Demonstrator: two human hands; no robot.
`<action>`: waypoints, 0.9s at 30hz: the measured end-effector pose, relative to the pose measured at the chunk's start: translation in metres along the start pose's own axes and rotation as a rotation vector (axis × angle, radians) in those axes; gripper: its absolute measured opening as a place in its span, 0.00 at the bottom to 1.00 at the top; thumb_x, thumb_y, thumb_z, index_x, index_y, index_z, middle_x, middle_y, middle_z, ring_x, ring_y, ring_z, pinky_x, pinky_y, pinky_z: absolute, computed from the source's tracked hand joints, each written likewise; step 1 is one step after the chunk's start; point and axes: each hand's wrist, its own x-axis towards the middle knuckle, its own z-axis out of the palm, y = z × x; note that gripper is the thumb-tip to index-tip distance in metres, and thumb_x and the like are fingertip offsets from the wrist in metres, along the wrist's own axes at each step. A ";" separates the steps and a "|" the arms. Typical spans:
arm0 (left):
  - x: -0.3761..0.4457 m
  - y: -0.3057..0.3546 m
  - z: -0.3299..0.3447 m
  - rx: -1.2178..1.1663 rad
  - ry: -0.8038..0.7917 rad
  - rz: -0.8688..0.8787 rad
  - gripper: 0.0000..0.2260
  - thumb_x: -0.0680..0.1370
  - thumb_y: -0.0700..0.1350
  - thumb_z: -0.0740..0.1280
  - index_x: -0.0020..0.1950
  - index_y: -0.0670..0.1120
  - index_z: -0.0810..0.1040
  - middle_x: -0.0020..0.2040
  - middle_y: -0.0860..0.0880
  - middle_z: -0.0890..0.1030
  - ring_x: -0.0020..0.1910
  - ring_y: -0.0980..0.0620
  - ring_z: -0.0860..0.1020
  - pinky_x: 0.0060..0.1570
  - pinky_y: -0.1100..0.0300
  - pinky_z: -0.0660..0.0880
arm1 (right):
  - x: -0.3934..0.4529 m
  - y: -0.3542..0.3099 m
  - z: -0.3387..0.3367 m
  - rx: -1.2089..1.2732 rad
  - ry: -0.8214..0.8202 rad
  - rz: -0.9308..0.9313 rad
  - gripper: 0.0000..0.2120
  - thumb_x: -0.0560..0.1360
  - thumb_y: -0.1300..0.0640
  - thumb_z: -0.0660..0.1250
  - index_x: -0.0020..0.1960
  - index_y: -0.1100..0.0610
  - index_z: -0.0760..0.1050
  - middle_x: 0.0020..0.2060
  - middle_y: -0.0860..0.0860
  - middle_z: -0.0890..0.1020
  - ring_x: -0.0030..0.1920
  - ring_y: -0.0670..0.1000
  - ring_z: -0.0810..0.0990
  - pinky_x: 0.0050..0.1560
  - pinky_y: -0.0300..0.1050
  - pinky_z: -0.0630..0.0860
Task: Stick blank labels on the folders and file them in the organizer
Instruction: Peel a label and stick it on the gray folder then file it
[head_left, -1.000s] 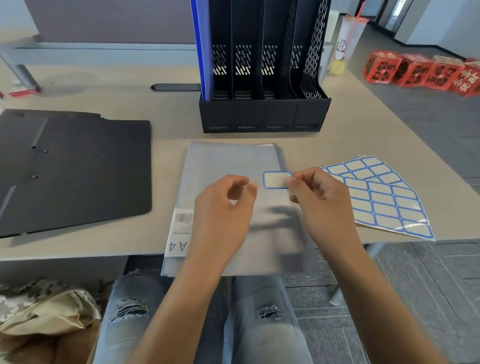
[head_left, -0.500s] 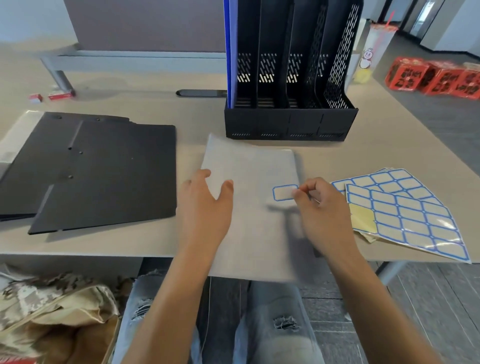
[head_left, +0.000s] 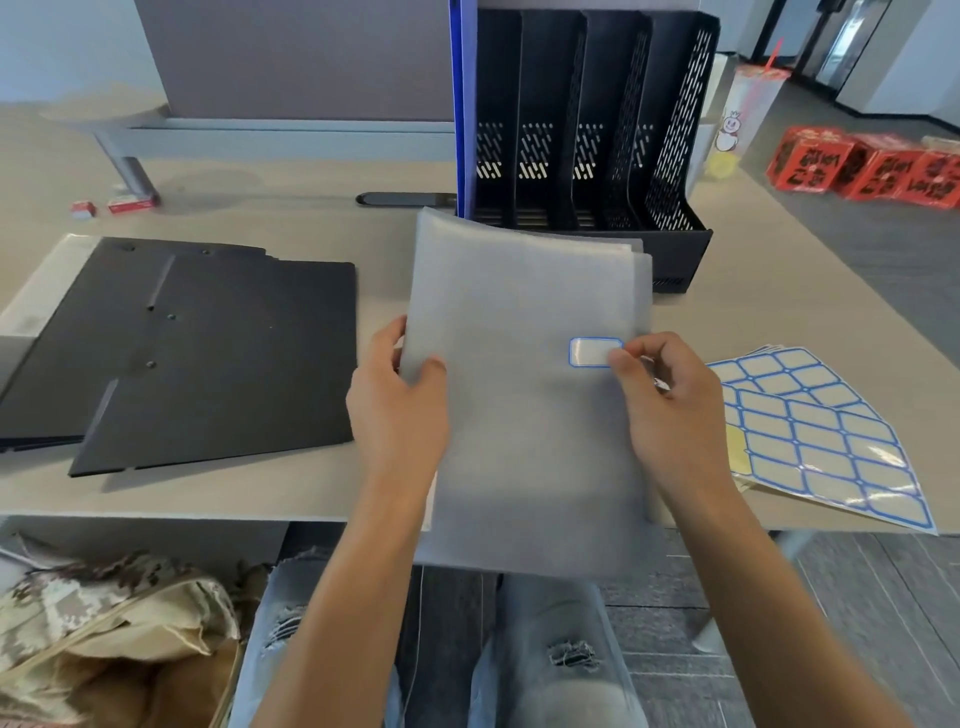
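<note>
A stack of translucent grey folders lies in front of me, overhanging the table's near edge. My left hand grips the top folder's left edge, thumb on top. My right hand pinches a blank blue-bordered label by its right end, just over the folder's right side; whether it touches the folder I cannot tell. Sheets of blank labels lie to the right. The black organizer stands behind the folders, with a blue folder upright in its leftmost slot.
Black flat panels cover the table's left part. Small red-and-white boxes sit far left by a table leg. A drink cup stands right of the organizer. Red boxes are on the floor. A camouflage bag lies below left.
My left hand went from pinching the label, to lying flat on the folder, to gripping its left edge. The right hand keeps hold of the label. My view shifted closer and leftward.
</note>
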 end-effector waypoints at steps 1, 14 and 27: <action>-0.001 0.000 0.001 -0.006 -0.003 0.001 0.19 0.80 0.44 0.67 0.69 0.57 0.74 0.55 0.56 0.83 0.51 0.53 0.83 0.54 0.49 0.82 | 0.001 0.000 -0.002 0.002 0.004 -0.005 0.05 0.82 0.52 0.70 0.47 0.49 0.79 0.43 0.46 0.83 0.45 0.46 0.78 0.44 0.44 0.70; -0.009 0.005 0.005 -0.066 -0.058 0.042 0.14 0.81 0.43 0.65 0.65 0.55 0.76 0.51 0.56 0.82 0.47 0.56 0.82 0.44 0.58 0.80 | 0.022 -0.014 -0.014 0.244 0.122 0.024 0.06 0.80 0.51 0.71 0.44 0.46 0.81 0.35 0.38 0.80 0.38 0.44 0.74 0.46 0.47 0.70; -0.013 0.009 0.012 -0.070 -0.050 0.116 0.06 0.82 0.46 0.66 0.56 0.53 0.80 0.39 0.56 0.80 0.32 0.62 0.73 0.33 0.71 0.68 | 0.038 -0.035 -0.019 0.084 0.069 -0.158 0.06 0.83 0.53 0.69 0.47 0.48 0.78 0.46 0.43 0.79 0.42 0.38 0.74 0.38 0.37 0.66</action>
